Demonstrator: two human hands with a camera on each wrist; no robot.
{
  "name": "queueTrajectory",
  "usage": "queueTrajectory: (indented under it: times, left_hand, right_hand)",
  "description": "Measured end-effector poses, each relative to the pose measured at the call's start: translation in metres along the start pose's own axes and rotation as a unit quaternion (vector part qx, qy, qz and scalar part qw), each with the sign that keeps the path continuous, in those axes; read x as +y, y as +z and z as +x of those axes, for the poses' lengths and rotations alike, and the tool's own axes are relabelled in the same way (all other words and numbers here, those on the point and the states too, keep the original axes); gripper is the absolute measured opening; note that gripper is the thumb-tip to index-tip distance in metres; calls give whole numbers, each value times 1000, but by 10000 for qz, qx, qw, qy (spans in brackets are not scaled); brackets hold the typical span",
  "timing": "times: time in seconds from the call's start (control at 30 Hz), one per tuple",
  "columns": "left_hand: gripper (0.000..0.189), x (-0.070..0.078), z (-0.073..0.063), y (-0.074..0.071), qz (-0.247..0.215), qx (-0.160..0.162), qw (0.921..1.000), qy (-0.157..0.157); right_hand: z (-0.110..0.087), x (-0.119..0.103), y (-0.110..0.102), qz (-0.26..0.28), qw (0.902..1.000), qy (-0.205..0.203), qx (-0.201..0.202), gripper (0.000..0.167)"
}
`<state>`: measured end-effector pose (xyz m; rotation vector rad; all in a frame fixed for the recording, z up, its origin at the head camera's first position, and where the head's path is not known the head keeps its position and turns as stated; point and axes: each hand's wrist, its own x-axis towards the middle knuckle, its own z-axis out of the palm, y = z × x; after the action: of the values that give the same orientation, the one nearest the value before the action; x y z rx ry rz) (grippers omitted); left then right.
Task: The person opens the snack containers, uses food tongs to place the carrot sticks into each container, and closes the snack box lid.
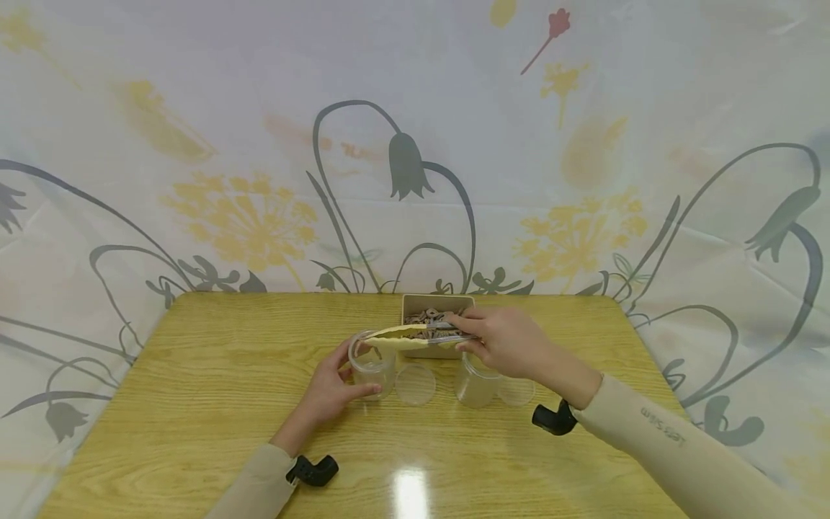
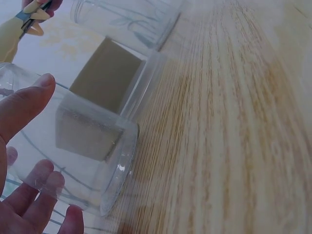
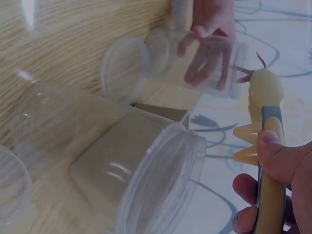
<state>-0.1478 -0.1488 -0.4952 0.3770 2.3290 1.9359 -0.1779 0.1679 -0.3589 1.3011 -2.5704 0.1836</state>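
My left hand (image 1: 327, 389) grips a clear plastic jar (image 1: 377, 382) round its side, thumb on the near side, and the jar stands upright on the table. In my right hand (image 1: 512, 342) is a pair of tongs (image 1: 408, 344) with yellow ends, reaching left over that jar's mouth. Small thin brown pieces (image 3: 243, 74) stick out from the tongs' tips in the right wrist view; their kind cannot be made out. Behind the tongs, a beige box (image 1: 421, 353) holds many small brown pieces (image 1: 431, 316), partly covered by my right hand.
A second clear jar (image 1: 476, 387) stands uncapped below my right hand. One clear round lid (image 1: 416, 386) lies between the jars, another lid (image 1: 519, 391) right of the second jar. The wooden table (image 1: 214, 382) meets a flower-printed cloth (image 1: 272, 144) at the back.
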Motion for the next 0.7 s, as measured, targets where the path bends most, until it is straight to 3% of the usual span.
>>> queueTrajectory:
  times: [0.37, 0.7]
  left_hand:
    - [90, 0, 0, 0, -68, 30, 9998, -188]
    - [89, -2, 1, -1, -3, -1, 10000, -19]
  right_hand:
    - [3, -5, 5, -158, 9997, 68, -183, 44]
    - [3, -4, 4, 38, 9993, 180, -313, 46]
